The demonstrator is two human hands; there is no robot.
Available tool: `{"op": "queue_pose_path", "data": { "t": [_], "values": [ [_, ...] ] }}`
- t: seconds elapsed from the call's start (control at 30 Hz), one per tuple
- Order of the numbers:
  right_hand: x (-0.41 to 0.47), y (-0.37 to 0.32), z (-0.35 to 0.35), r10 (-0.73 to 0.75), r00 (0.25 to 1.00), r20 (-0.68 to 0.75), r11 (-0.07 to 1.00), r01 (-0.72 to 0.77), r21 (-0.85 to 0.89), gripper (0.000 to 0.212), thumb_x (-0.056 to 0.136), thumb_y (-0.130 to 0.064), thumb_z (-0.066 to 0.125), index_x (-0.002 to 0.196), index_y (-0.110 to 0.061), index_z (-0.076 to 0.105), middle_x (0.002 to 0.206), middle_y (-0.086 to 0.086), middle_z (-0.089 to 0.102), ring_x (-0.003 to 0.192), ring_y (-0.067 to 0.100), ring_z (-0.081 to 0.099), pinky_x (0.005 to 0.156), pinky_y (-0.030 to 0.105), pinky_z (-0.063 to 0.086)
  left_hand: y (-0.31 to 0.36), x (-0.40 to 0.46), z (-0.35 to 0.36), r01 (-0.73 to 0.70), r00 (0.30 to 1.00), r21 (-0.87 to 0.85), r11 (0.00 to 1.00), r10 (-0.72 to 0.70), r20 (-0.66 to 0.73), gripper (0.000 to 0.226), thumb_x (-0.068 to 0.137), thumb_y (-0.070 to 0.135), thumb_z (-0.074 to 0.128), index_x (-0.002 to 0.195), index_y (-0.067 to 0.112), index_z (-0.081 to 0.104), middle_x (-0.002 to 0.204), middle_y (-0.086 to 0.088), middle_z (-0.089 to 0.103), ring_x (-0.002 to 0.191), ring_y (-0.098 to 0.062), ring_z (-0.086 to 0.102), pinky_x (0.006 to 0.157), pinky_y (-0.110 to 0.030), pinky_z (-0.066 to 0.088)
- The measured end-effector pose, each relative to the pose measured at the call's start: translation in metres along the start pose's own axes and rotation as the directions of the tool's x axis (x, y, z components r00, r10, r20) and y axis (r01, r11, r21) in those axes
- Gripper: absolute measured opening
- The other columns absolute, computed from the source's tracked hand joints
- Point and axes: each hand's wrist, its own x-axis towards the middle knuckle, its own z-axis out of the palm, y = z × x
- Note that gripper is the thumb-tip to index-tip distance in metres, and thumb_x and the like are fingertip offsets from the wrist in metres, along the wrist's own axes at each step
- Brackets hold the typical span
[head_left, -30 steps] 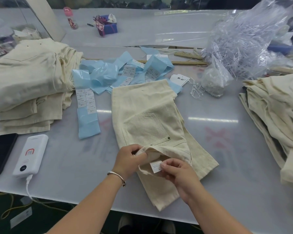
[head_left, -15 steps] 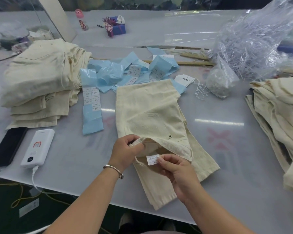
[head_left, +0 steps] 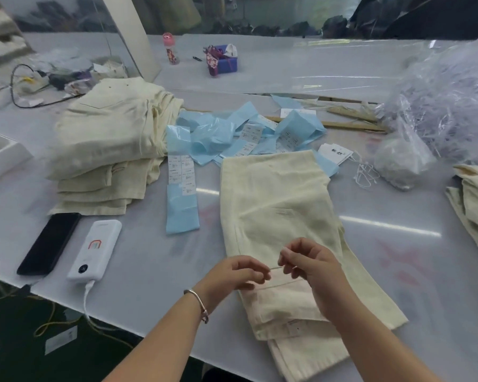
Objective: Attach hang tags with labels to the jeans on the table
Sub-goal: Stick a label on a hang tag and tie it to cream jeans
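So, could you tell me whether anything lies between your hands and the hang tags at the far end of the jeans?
Only the folded jeans lie between the hands, left and right, and the hang tags; nothing else visible blocks the reach.

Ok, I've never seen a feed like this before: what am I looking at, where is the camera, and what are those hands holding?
There is no machine here: these are a person's two bare hands, filmed by a wide-angle camera worn on their head, looking forward and down. The left hand and right hand hover over a folded pair of cream jeans on the grey table. They seem to pinch a thin thread between them; it is too fine to be sure. Around lie blue label strips, a hang tag, a stack of finished-looking jeans, a phone and a power bank.
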Motion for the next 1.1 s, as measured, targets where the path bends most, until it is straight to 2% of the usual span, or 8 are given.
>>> {"op": "queue_pose_path", "data": {
  "t": [0.27,0.37,0.47,0.67,0.8,0.93,1.0,1.1],
  "values": [
    [0.101,0.013,0.058,-0.011,0.994,-0.111,0.947,-0.026,-0.321,0.015,0.086,-0.003,0.064,0.072,-0.007,0.062,0.066,0.005,0.063,0.061,0.012,0.054,0.057,0.019,0.041,-0.003,0.042,-0.131,0.102,0.781,-0.127,0.987,-0.159,-0.604,0.016,0.088,0.003,0.061,0.079,0.014,0.066,0.078,-0.006,0.061,0.066,-0.013,0.053,0.056,-0.019,0.043],
    [0.137,0.026,0.078,-0.055,0.986,-0.156,0.832,-0.041,-0.553,0.017,0.084,-0.011,0.067,0.069,-0.01,0.061,0.065,0.004,0.061,0.062,0.014,0.052,0.063,0.03,0.04,0.002,0.066,-0.174,0.111,0.715,-0.032,0.993,-0.102,-0.692,0.008,0.084,0.011,0.069,0.089,0.016,0.065,0.098,-0.008,0.063,0.08,-0.017,0.058,0.072,-0.027,0.046],
    [0.159,0.037,0.088,-0.094,0.974,-0.206,0.695,-0.084,-0.714,0.018,0.083,-0.018,0.067,0.067,-0.019,0.059,0.061,-0.008,0.059,0.063,0.011,0.054,0.059,0.03,0.039,0.008,0.091,-0.202,0.255,0.599,0.268,0.929,0.066,-0.798,0.049,0.077,0.031,0.078,0.118,0.014,0.057,0.121,-0.011,0.053,0.114,-0.029,0.051,0.092,-0.033,0.041],
    [0.158,0.052,0.097,-0.208,0.941,-0.267,0.513,-0.127,-0.849,0.016,0.084,-0.023,0.065,0.072,-0.025,0.055,0.07,-0.01,0.057,0.068,0.009,0.052,0.056,0.028,0.034,0.017,0.122,-0.22,0.453,0.646,0.536,0.712,0.153,-0.748,0.083,0.067,0.051,0.08,0.132,0.02,0.04,0.127,-0.009,0.044,0.122,-0.031,0.041,0.09,-0.041,0.043],
    [0.159,0.051,0.104,-0.211,0.935,-0.285,0.493,-0.15,-0.857,0.01,0.085,-0.021,0.065,0.084,-0.029,0.058,0.069,-0.011,0.056,0.067,0.01,0.054,0.056,0.027,0.036,0.011,0.129,-0.234,0.42,0.674,0.541,0.729,0.148,-0.724,0.081,0.071,0.039,0.077,0.14,0.028,0.036,0.124,-0.009,0.042,0.118,-0.031,0.045,0.091,-0.04,0.043],
    [0.181,0.04,0.096,-0.408,0.883,-0.233,0.282,-0.121,-0.952,0.042,0.071,-0.014,0.08,0.11,-0.014,0.065,0.09,0.0,0.066,0.084,0.028,0.063,0.063,0.037,0.05,0.017,0.14,-0.238,0.464,0.636,0.641,0.611,0.274,-0.721,0.074,0.073,0.025,0.068,0.141,0.027,0.039,0.144,-0.01,0.026,0.13,-0.033,0.027,0.104,-0.045,0.032],
    [0.201,0.028,0.084,-0.403,0.888,-0.219,0.181,-0.157,-0.971,0.058,0.073,-0.026,0.08,0.126,-0.012,0.06,0.12,0.01,0.063,0.107,0.034,0.059,0.081,0.045,0.048,0.028,0.151,-0.231,0.413,0.635,0.688,0.597,0.353,-0.688,0.07,0.071,0.02,0.065,0.138,0.028,0.044,0.154,-0.01,0.012,0.139,-0.031,0.011,0.113,-0.049,0.016],
    [0.224,0.024,0.061,-0.141,0.953,-0.27,0.083,-0.26,-0.962,0.069,0.094,-0.059,0.04,0.153,-0.034,0.014,0.162,-0.004,0.011,0.148,0.019,0.012,0.117,0.038,0.014,0.045,0.174,-0.22,0.325,0.635,0.744,0.584,0.448,-0.629,0.069,0.07,0.017,0.067,0.134,0.031,0.049,0.16,-0.009,0.002,0.146,-0.029,-0.004,0.116,-0.049,-0.002]
  ]
}}
